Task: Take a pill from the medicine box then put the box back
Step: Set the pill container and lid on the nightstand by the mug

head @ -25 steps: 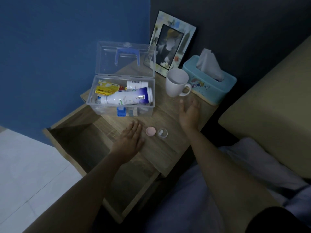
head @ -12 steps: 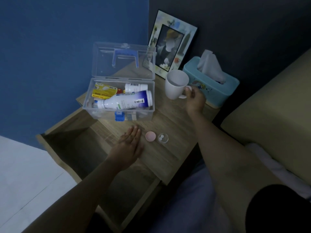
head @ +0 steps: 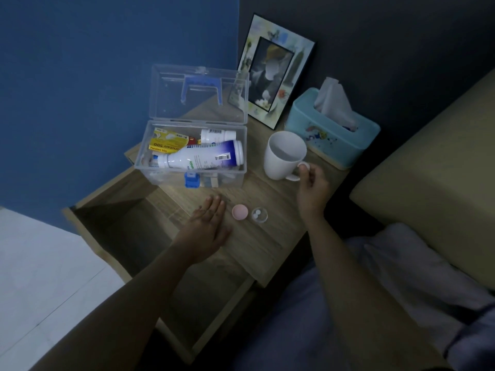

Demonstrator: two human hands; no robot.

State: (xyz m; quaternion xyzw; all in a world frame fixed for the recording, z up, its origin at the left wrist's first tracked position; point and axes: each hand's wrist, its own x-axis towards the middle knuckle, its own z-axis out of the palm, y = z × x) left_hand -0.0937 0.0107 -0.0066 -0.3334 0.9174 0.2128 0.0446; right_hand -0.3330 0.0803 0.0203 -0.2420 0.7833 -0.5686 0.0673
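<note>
Right hand (head: 312, 184) has just reached and pinched the white ceramic mug (head: 284, 155) by its handle. Left hand (head: 206, 223) rests flat, open, on the table (head: 267, 245). Pills next, I'd say.

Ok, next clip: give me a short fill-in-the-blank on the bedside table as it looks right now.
1. The clear medicine box stands with its lid ____.
2. The right hand grips the ____ of the white mug.
3. The small clear cup holds ____ white pills.
4. The left hand lies flat beside the pink ____.

Missing words: open; handle; two; cap
</note>
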